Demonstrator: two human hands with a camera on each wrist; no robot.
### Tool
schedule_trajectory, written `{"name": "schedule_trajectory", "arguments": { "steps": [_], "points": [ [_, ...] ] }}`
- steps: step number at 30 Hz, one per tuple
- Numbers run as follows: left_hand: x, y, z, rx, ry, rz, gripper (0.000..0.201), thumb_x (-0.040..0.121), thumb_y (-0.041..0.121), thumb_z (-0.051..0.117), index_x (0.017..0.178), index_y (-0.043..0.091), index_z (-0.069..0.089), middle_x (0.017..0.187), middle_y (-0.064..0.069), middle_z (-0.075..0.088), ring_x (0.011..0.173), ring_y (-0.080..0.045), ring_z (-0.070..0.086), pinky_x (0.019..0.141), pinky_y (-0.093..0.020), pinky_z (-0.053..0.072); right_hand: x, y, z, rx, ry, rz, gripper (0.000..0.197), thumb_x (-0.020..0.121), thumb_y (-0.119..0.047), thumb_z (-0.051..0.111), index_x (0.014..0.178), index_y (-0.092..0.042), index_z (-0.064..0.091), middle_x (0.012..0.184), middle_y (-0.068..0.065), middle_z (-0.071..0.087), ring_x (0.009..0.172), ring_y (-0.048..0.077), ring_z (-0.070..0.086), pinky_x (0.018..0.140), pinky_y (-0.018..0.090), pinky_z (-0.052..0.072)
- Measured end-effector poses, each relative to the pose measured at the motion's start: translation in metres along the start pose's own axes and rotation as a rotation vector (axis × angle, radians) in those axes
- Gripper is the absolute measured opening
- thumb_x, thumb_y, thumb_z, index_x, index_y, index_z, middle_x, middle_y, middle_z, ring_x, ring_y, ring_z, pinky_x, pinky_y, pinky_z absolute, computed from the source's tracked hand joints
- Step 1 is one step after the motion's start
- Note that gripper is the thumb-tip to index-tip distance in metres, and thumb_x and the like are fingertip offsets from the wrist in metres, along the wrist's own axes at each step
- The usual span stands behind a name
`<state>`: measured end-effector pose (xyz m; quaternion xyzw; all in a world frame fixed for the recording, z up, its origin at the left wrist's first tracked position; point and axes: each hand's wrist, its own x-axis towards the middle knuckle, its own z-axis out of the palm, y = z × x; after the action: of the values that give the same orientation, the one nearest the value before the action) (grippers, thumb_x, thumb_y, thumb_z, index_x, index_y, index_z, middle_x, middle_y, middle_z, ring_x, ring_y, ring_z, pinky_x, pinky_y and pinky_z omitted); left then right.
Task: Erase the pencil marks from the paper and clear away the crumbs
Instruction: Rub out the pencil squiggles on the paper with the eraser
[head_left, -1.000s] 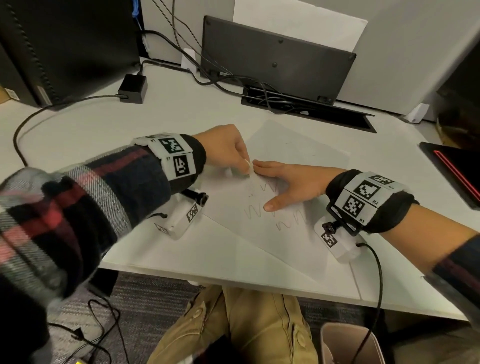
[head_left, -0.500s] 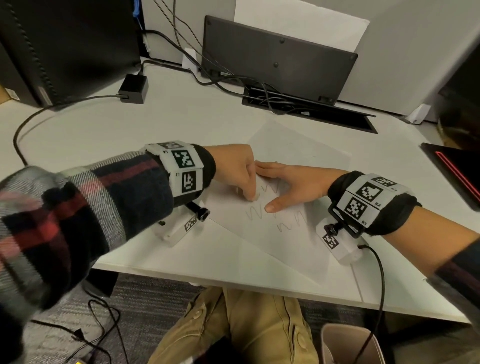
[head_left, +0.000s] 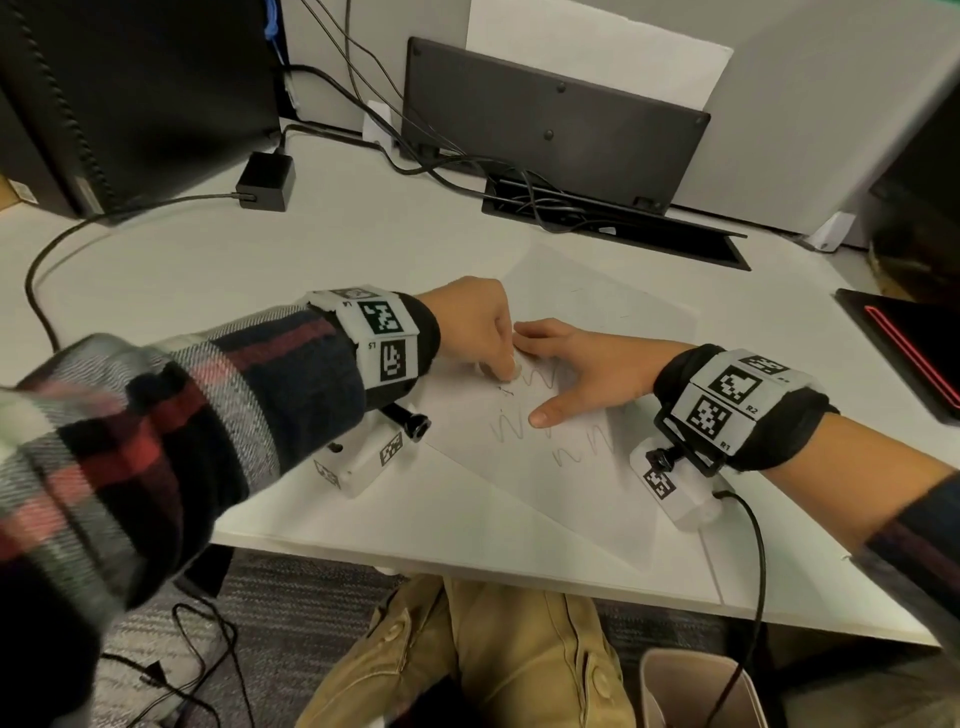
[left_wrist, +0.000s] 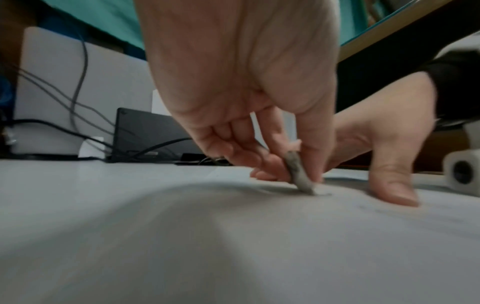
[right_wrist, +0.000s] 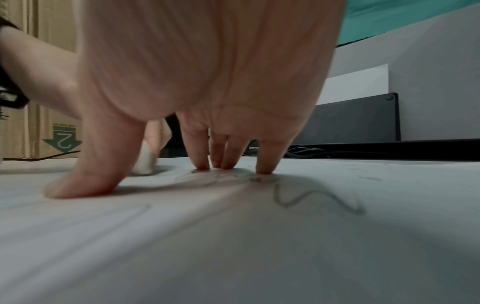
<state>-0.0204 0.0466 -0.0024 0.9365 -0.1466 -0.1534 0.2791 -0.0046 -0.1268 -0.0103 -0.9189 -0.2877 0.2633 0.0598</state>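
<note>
A white sheet of paper lies askew on the desk, with wavy pencil marks near its middle. My left hand pinches a small grey-smudged eraser between thumb and fingers, its tip pressed on the paper. The eraser also shows past my right thumb. My right hand lies flat on the sheet just right of the eraser, fingers straight, thumb spread toward me. Its fingertips press the paper beside a pencil squiggle. A few dark crumbs sit by the eraser tip.
A dark keyboard leans against the wall behind the paper, with cables and a cable slot. A black power adapter lies at the back left. A dark red-edged item is at the right. The desk edge runs near me.
My left hand has rubbed the eraser toward me and back a little over the upper marks. The right hand has stayed flat on the paper.
</note>
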Motion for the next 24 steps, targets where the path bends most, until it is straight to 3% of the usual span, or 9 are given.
{"name": "schedule_trajectory", "arguments": {
  "steps": [5, 9, 11, 13, 16, 20, 24],
  "points": [
    [-0.001, 0.005, 0.003, 0.001, -0.05, 0.023, 0.006, 0.074, 0.022, 0.077, 0.069, 0.02, 0.073, 0.071, 0.006, 0.069, 0.065, 0.0, 0.058, 0.062, -0.014, 0.042, 0.001, 0.001, 0.0, 0.013, -0.006, -0.011, 0.094, 0.076, -0.049, 0.068, 0.149, -0.021, 0.016, 0.155, -0.008, 0.007, 0.141, 0.009, 0.014, 0.117, 0.031, 0.016],
    [0.001, 0.006, -0.002, 0.029, 0.034, -0.002, 0.005, 0.074, 0.02, 0.075, 0.071, 0.017, 0.072, 0.069, 0.005, 0.066, 0.07, -0.006, 0.057, 0.064, -0.017, 0.044, 0.0, -0.001, 0.0, 0.01, -0.006, -0.011, 0.095, 0.076, -0.049, 0.067, 0.149, -0.019, 0.014, 0.155, -0.009, 0.006, 0.141, 0.009, 0.013, 0.117, 0.03, 0.015],
    [-0.003, 0.008, 0.001, 0.027, -0.045, 0.018, 0.005, 0.074, 0.021, 0.075, 0.073, 0.017, 0.074, 0.072, 0.005, 0.069, 0.069, -0.002, 0.057, 0.066, -0.016, 0.044, -0.001, -0.001, 0.0, 0.018, -0.006, -0.008, 0.094, 0.075, -0.049, 0.067, 0.149, -0.02, 0.016, 0.154, -0.008, 0.008, 0.14, 0.009, 0.015, 0.117, 0.031, 0.017],
    [-0.008, 0.008, 0.003, 0.013, -0.095, 0.03, 0.006, 0.075, 0.023, 0.076, 0.076, 0.017, 0.075, 0.072, 0.009, 0.069, 0.066, 0.001, 0.056, 0.064, -0.015, 0.041, -0.001, -0.001, 0.0, 0.018, -0.005, -0.004, 0.094, 0.075, -0.049, 0.068, 0.149, -0.019, 0.016, 0.155, -0.008, 0.007, 0.141, 0.009, 0.015, 0.117, 0.03, 0.016],
    [-0.012, 0.002, -0.001, 0.031, -0.03, 0.012, 0.011, 0.076, 0.025, 0.075, 0.082, 0.016, 0.075, 0.07, 0.012, 0.066, 0.068, -0.001, 0.056, 0.065, -0.013, 0.043, -0.002, -0.003, -0.001, -0.003, 0.003, 0.014, 0.096, 0.077, -0.048, 0.066, 0.149, -0.016, 0.012, 0.156, -0.009, 0.003, 0.142, 0.008, 0.009, 0.115, 0.024, 0.01],
    [-0.023, 0.0, 0.002, -0.005, -0.149, 0.024, 0.014, 0.075, 0.028, 0.076, 0.082, 0.017, 0.077, 0.075, 0.01, 0.07, 0.067, 0.0, 0.057, 0.065, -0.012, 0.042, -0.004, -0.004, -0.001, -0.008, 0.008, 0.026, 0.096, 0.077, -0.047, 0.067, 0.149, -0.015, 0.011, 0.156, -0.01, 0.002, 0.142, 0.008, 0.008, 0.115, 0.023, 0.01],
    [-0.027, -0.01, -0.007, 0.015, 0.003, 0.02, 0.012, 0.077, 0.029, 0.074, 0.083, 0.018, 0.075, 0.076, 0.009, 0.069, 0.068, -0.001, 0.056, 0.064, -0.014, 0.041, -0.005, -0.004, 0.0, -0.022, 0.009, 0.033, 0.097, 0.077, -0.05, 0.065, 0.149, -0.016, 0.01, 0.157, -0.01, 0.001, 0.143, 0.007, 0.007, 0.116, 0.024, 0.009]
  ]
}}
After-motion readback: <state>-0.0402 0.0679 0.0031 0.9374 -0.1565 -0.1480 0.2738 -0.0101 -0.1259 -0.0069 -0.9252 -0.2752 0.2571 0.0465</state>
